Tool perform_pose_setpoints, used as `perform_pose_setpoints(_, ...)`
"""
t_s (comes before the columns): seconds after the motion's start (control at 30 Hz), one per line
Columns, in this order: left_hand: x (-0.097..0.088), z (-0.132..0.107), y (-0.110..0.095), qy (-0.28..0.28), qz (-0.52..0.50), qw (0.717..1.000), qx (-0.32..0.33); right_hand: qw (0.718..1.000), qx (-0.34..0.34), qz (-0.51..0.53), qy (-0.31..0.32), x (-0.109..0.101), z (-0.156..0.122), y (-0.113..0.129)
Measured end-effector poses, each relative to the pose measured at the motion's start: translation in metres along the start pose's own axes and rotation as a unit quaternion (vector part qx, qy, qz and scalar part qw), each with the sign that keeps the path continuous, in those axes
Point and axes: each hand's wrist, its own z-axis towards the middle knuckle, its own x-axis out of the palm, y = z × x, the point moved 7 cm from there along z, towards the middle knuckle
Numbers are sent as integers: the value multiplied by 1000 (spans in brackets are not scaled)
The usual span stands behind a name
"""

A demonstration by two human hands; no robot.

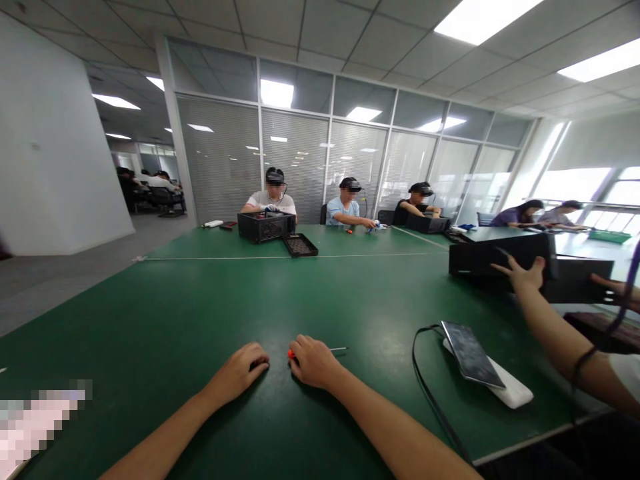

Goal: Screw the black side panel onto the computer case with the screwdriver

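Open office, glass partition (pixel 300 153) with blinds behind, light panels (pixel 480 17) overhead. Green table (pixel 150 313) across the whole view; on its far side an open black computer case (pixel 265 225) before seated people (pixel 273 200). At the near edge, left hand (pixel 244 367), fingers curled under, nothing seen in them. Just beside it, right hand (pixel 313 361), closed over the red handle of what looks like a small screwdriver (pixel 291 354), shaft poking out rightward along the table. Farther right, black cable (pixel 425 380), phone (pixel 471 355) atop a white power bank (pixel 517 397). Far right, co-worker's hand (pixel 520 273), fingers spread on a second case (pixel 495 257).
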Motion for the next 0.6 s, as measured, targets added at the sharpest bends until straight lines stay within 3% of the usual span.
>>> perform_pose_setpoints(0.6,2,-1,3,-4,-24,1000,5,1000,-18,2,-14,3,3,-1)
